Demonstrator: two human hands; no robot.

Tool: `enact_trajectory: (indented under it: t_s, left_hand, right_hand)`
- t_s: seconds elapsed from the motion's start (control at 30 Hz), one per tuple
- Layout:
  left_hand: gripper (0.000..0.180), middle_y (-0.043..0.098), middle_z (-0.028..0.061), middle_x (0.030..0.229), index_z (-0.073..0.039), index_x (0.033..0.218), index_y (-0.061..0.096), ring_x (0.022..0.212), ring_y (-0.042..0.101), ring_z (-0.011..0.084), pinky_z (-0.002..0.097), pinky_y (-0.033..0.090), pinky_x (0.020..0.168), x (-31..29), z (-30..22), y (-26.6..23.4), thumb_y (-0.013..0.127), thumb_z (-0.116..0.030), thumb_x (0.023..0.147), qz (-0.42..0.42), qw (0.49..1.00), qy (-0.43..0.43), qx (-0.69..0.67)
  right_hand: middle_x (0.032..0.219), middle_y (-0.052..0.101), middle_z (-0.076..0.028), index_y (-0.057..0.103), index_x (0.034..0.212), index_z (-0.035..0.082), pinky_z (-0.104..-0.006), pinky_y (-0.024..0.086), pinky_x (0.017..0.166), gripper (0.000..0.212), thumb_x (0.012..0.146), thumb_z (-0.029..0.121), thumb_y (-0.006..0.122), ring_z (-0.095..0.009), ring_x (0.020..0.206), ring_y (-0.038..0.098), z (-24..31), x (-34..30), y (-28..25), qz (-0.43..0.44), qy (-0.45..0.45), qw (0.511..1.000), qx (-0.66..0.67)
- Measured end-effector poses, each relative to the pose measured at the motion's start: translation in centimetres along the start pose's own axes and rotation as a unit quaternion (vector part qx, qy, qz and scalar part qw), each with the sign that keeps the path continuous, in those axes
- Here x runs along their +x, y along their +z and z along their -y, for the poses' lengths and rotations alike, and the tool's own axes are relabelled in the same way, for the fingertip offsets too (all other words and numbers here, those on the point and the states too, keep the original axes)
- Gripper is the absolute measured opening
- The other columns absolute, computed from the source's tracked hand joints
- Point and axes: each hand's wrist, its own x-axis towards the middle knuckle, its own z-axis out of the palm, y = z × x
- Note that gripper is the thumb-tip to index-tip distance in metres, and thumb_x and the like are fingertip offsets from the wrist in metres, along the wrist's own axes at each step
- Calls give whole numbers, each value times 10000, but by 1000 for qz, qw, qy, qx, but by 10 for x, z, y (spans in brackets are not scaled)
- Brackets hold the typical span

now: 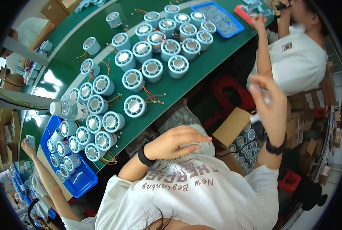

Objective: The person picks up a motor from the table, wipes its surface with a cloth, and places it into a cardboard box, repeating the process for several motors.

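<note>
Ahead of the left hand [174, 142], the near edge of the green table [167, 96] slants from near left to far right; a strip of green top lies inside that edge, and both hands are on the wearer's side of it. Between the right hand [269, 109] and the table is a dark gap with a red stool [234, 94] low in it. A co-worker's white sleeve [282, 61] lies just beyond the right hand and limits room there.

The left hand has thumb and fingers apart, with nothing seen between them. The right hand is raised with fingers bent; a small pale blur shows at it, and I cannot tell whether it is gripped.

The light-blue round units [135, 106] stand on the table ahead and left of the left hand, the closest 1 well apart from it. More round units [240, 140] fill an open carton [232, 128], lower and left of the right hand.
</note>
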Motion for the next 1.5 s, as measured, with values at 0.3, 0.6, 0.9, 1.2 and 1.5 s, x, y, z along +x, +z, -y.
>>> enact_trajectory:
  t_s: [0.3,0.6,0.9,1.2,1.5]
  left_hand:
    - [283,667,125,1070,-11,1182,624,990,631,249,343,493,866,-17,18,-21,607,-43,901,-94,982,-141,-84]
    - [412,559,150,1278,0,1362,466,1215,509,230,344,386,1028,-28,31,-49,526,-153,984,-84,922,-296,-236]
    - [429,468,160,1386,2,1391,422,1287,445,250,361,334,1081,-32,39,-39,500,-142,994,-121,889,-267,-352]
    - [552,324,172,1474,-39,1441,361,1202,521,281,386,408,1037,-33,-6,-39,582,-90,938,-118,928,-222,-274]
    - [1051,261,198,1467,-16,1502,171,1249,459,322,419,411,1038,-6,-58,-41,837,-205,713,-431,881,-129,144]
  right_hand:
    - [1181,629,-205,553,1284,38,-364,471,931,565,801,310,666,-323,1082,606,-100,373,76,163,-70,926,-333]
    - [1222,611,-209,398,1440,235,-405,503,915,973,574,84,815,-343,1081,611,-189,540,227,266,-42,913,-307]
    - [1007,644,-84,545,1206,135,-336,497,848,717,557,74,844,-211,947,622,-169,556,203,337,-107,915,-195]
    - [1045,646,-60,529,1214,65,-275,490,784,564,750,248,792,-144,930,616,49,348,119,498,-264,826,23]
    - [696,661,-99,642,1014,22,-300,484,565,526,809,504,696,-195,606,620,148,159,96,630,-320,708,-18]
